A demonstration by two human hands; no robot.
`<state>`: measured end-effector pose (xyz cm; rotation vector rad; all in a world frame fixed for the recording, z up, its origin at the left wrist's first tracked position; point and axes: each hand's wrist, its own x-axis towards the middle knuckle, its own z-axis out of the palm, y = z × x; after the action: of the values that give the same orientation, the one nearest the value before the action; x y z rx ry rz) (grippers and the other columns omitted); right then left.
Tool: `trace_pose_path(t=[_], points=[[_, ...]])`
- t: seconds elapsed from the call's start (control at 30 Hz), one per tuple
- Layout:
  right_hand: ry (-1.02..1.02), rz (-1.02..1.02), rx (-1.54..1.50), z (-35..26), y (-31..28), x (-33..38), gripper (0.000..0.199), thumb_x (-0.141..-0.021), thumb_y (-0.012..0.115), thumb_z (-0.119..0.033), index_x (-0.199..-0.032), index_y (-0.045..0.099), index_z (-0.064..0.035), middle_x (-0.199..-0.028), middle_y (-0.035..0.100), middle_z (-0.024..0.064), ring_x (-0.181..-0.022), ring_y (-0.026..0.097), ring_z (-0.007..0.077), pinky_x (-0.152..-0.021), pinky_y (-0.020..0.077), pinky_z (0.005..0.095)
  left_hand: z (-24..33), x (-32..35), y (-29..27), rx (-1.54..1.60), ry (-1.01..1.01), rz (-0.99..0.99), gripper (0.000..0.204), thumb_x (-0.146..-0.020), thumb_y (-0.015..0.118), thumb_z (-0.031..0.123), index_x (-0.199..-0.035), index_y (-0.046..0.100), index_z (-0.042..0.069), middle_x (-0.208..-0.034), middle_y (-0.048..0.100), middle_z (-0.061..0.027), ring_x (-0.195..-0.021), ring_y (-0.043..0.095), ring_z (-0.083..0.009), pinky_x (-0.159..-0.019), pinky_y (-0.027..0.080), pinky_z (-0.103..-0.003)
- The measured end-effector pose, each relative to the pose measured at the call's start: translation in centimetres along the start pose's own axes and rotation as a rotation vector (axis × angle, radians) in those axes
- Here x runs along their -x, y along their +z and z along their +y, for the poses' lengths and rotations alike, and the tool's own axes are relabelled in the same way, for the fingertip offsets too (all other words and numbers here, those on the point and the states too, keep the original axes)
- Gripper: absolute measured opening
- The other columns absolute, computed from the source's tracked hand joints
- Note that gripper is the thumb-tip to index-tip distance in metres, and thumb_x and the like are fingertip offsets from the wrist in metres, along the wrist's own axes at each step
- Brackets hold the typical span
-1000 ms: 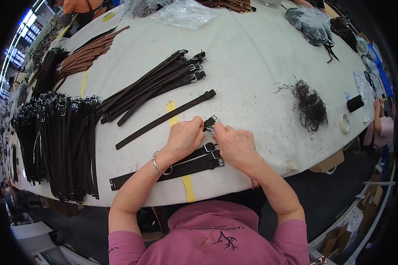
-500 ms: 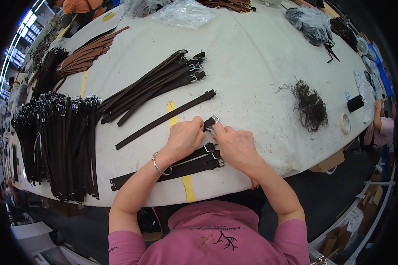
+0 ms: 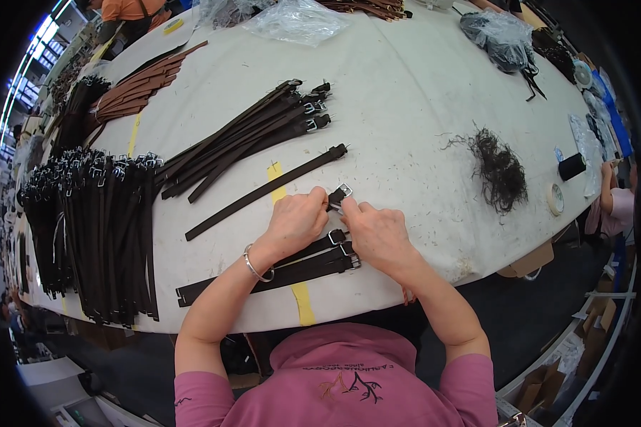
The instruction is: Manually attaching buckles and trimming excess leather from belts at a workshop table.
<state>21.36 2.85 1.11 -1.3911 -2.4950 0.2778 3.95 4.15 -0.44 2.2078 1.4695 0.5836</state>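
My left hand [image 3: 297,220] is closed round a dark brown strap near its buckle end. The strap's silver buckle [image 3: 344,190] sticks up beyond the fingers. My right hand [image 3: 379,233] pinches close against the same end, thumb and forefinger together; whatever lies between them is hidden. Several dark buckled straps [image 3: 313,267] lie below my hands, partly covered by my left forearm. A single strap [image 3: 263,193] lies slanting beyond my left hand, with short thread ends at its tip.
A fan of dark straps [image 3: 253,139] and a dense buckled pile [image 3: 107,228] lie to the left, brown strips [image 3: 142,85] behind them. On the right are a heap of dark thread scraps [image 3: 501,171], a black thread spool [image 3: 571,167] and a tape roll [image 3: 555,199]. Plastic bags [image 3: 299,21] lie at the far side.
Both hands stay almost in place at the buckle end. My right fingertips have shifted very slightly; the straps on the table have not moved.
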Motion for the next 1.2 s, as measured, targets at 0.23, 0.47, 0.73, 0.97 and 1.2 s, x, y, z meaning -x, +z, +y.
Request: trace_pose_path(t=[0.23, 0.47, 0.73, 0.97, 1.2], points=[[0.018, 0.004, -0.215, 1.0, -0.1, 0.0, 0.013, -0.082, 0.054, -0.013, -0.085, 0.044, -0.0035, -0.066, 0.06, 0.0139, -0.059, 0.061, 0.0324, -0.051, 0.0456, 0.0412, -0.2, -0.2, -0.1, 0.049, -0.05, -0.006, 0.009, -0.081, 0.049, 0.011, -0.082, 0.05, 0.002, -0.06, 0.055, -0.0162, -0.059, 0.054, -0.0348, -0.055, 0.04, -0.042], [0.036, -0.029, -0.198, 0.4, -0.4, 0.3, 0.017, -0.084, 0.054, -0.017, -0.084, 0.045, -0.0028, -0.069, 0.061, 0.0153, -0.061, 0.061, 0.0338, -0.053, 0.0459, 0.0427, 0.0, -0.3, -0.3, 0.059, -0.063, -0.023, 0.009, -0.082, 0.048, 0.011, -0.082, 0.049, 0.001, -0.061, 0.056, -0.0169, -0.06, 0.055, -0.0355, -0.056, 0.041, -0.044], [0.07, -0.087, -0.171, 0.2, -0.4, -0.1, 0.016, -0.083, 0.056, -0.016, -0.089, 0.047, -0.0039, -0.074, 0.062, 0.0132, -0.066, 0.06, 0.0328, -0.055, 0.0444, 0.0414, -0.1, -0.2, -0.1, 0.057, -0.038, 0.004, 0.009, -0.083, 0.049, 0.011, -0.083, 0.05, 0.003, -0.059, 0.054, -0.016, -0.057, 0.054, -0.0342, -0.054, 0.04, -0.042], [0.009, -0.026, -0.167, 0.1, -0.3, -0.3, 0.017, -0.084, 0.055, -0.016, -0.083, 0.045, -0.0023, -0.066, 0.061, 0.0146, -0.059, 0.061, 0.0328, -0.05, 0.0455, 0.0419, -0.1, -0.2, 0.0, 0.037, -0.013, 0.017, 0.008, -0.082, 0.05, 0.011, -0.083, 0.049, 0.003, -0.058, 0.054, -0.0157, -0.057, 0.054, -0.0343, -0.053, 0.039, -0.042], [0.12, 0.049, -0.422, 1.3, 0.2, -0.4, 0.019, -0.085, 0.054, -0.018, -0.09, 0.048, -0.0005, -0.066, 0.061, 0.0147, -0.061, 0.06, 0.0275, -0.056, 0.0445, 0.0353, -0.5, -0.1, -0.2, 0.07, -0.012, 0.026, 0.01, -0.083, 0.049, 0.011, -0.084, 0.049, 0.001, -0.06, 0.053, -0.0176, -0.056, 0.053, -0.0347, -0.054, 0.041, -0.041]])
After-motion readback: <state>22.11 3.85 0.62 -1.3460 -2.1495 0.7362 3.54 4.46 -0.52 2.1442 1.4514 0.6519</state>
